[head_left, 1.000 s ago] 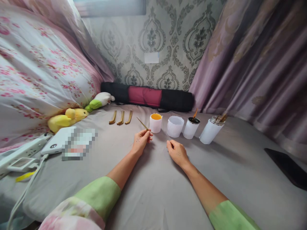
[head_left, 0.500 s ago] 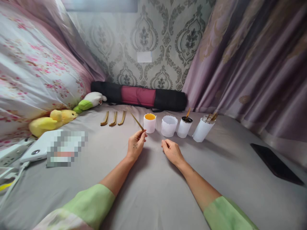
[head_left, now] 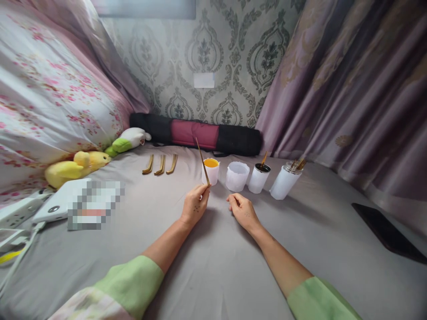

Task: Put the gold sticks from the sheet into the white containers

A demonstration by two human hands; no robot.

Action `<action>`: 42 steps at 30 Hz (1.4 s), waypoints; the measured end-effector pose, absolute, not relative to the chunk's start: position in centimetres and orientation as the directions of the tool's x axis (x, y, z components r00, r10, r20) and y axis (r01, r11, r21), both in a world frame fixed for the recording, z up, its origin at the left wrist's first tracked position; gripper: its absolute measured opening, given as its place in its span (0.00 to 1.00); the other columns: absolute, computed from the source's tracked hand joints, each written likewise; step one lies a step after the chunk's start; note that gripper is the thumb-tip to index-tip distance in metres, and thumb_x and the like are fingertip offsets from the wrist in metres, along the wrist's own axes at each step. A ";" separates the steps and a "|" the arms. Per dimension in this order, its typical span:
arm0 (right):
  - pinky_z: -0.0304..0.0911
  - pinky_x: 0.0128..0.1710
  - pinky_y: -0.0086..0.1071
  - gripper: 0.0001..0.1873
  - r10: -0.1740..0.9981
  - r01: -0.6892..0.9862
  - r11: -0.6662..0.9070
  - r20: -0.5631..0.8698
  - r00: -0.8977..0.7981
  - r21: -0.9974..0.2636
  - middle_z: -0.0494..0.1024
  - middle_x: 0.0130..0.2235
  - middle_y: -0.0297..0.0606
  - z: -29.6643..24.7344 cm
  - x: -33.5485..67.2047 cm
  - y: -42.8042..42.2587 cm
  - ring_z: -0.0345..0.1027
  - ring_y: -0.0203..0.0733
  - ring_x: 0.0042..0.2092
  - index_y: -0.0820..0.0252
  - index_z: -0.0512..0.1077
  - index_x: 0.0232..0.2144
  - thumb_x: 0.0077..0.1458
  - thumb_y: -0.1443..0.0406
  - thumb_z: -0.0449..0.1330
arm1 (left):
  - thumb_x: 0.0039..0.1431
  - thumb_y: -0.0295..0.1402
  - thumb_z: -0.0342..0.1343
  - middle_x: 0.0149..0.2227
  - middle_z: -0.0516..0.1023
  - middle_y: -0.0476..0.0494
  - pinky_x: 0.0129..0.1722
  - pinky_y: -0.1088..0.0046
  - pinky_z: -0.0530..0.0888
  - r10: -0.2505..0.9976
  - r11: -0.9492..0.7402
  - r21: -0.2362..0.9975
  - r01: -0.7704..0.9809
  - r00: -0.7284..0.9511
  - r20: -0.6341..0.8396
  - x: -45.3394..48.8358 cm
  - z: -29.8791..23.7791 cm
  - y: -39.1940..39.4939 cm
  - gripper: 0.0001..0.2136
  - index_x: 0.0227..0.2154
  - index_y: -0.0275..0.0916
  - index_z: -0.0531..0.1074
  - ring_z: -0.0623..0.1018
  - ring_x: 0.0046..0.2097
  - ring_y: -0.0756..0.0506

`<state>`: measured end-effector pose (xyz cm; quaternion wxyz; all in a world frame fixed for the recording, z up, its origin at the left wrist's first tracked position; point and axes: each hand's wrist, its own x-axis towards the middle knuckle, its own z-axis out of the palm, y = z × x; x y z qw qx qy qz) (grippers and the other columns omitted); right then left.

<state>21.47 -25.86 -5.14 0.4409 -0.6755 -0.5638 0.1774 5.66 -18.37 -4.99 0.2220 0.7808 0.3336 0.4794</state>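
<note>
My left hand (head_left: pixel 196 205) pinches the lower end of a thin golden-brown stick (head_left: pixel 203 161), which rises nearly upright and leans a little left. Behind the stick is a white cup (head_left: pixel 210 176) with an orange-yellow inside. My right hand (head_left: pixel 244 210) is closed, with thumb and fingers curled together; whether anything is in it is hidden. Just beyond it stands an open translucent white cup (head_left: pixel 237 179). To that cup's right, a white container (head_left: pixel 259 181) of dark liquid has a brown stick poking out. A white-wrapped jar (head_left: pixel 283 185) holds several brown sticks.
Three small bundles of bent golden-brown pieces (head_left: pixel 160 165) lie at the left on the grey sheet (head_left: pixel 213 258). Plush toys (head_left: pixel 78 165), a white power bank (head_left: pixel 62 202) and a power strip (head_left: pixel 18 211) are farther left. A black phone (head_left: pixel 388 231) lies right; a long bag (head_left: pixel 196 133) lies behind.
The stick in my left hand has swung from leaning far left to nearly upright. The whole view has shifted slightly; my right hand stays closed in about the same place.
</note>
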 end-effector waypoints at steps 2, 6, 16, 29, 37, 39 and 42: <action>0.54 0.23 0.25 0.18 0.917 0.590 0.034 0.260 0.302 -0.807 0.68 0.20 0.32 -5.1 21.5 -25.9 0.59 0.32 0.21 0.60 0.69 0.29 0.54 0.54 0.45 | 0.58 0.33 0.44 0.32 0.73 0.44 0.31 0.77 0.67 0.720 -0.694 0.644 0.322 0.333 0.609 5.7 -4.9 -18.5 0.13 0.41 0.40 0.71 0.70 0.32 0.51; 0.54 0.22 0.25 0.18 0.923 0.555 0.039 0.242 0.298 -0.831 0.67 0.20 0.31 -5.0 21.5 -25.9 0.59 0.31 0.20 0.60 0.68 0.30 0.54 0.54 0.45 | 0.58 0.32 0.43 0.34 0.73 0.43 0.35 0.76 0.67 0.699 -0.715 0.608 0.343 0.367 0.614 5.8 -5.0 -18.6 0.13 0.41 0.41 0.71 0.71 0.35 0.50; 0.54 0.21 0.24 0.19 0.915 0.512 0.064 0.255 0.311 -0.856 0.67 0.21 0.32 -5.0 21.7 -25.9 0.58 0.30 0.19 0.60 0.68 0.32 0.54 0.53 0.45 | 0.59 0.30 0.43 0.37 0.73 0.42 0.39 0.73 0.66 0.598 -0.794 0.427 0.433 0.430 0.676 5.7 -5.5 -18.5 0.12 0.41 0.40 0.70 0.71 0.38 0.48; 0.56 0.20 0.24 0.19 0.887 0.321 0.166 0.284 0.365 -0.932 0.67 0.24 0.34 -4.5 21.3 -25.8 0.57 0.30 0.21 0.61 0.67 0.36 0.54 0.53 0.46 | 0.60 0.28 0.41 0.38 0.73 0.41 0.37 0.71 0.64 0.483 -0.844 0.184 0.504 0.565 0.669 5.6 -5.2 -18.8 0.13 0.43 0.40 0.68 0.71 0.38 0.48; 0.54 0.18 0.24 0.17 0.904 0.094 0.185 0.207 0.374 -0.978 0.68 0.26 0.34 -4.2 21.1 -25.7 0.57 0.29 0.22 0.62 0.67 0.38 0.50 0.57 0.51 | 0.59 0.27 0.41 0.38 0.72 0.41 0.37 0.69 0.63 0.433 -0.859 0.072 0.507 0.643 0.632 5.6 -5.0 -18.9 0.14 0.43 0.39 0.68 0.70 0.38 0.47; 0.54 0.18 0.24 0.16 0.910 0.024 0.186 0.181 0.372 -0.982 0.68 0.26 0.33 -4.1 21.0 -25.7 0.57 0.29 0.22 0.62 0.67 0.38 0.49 0.59 0.52 | 0.59 0.28 0.41 0.38 0.72 0.41 0.36 0.69 0.63 0.426 -0.859 0.047 0.510 0.661 0.618 5.6 -5.0 -19.0 0.14 0.43 0.38 0.68 0.70 0.38 0.47; 0.54 0.19 0.24 0.16 0.922 -0.053 0.178 0.147 0.358 -0.983 0.68 0.27 0.33 -4.0 21.0 -25.8 0.58 0.29 0.23 0.62 0.68 0.38 0.47 0.61 0.53 | 0.59 0.28 0.40 0.37 0.71 0.41 0.36 0.69 0.62 0.426 -0.862 0.033 0.507 0.686 0.590 5.5 -4.8 -19.1 0.14 0.43 0.38 0.67 0.69 0.38 0.46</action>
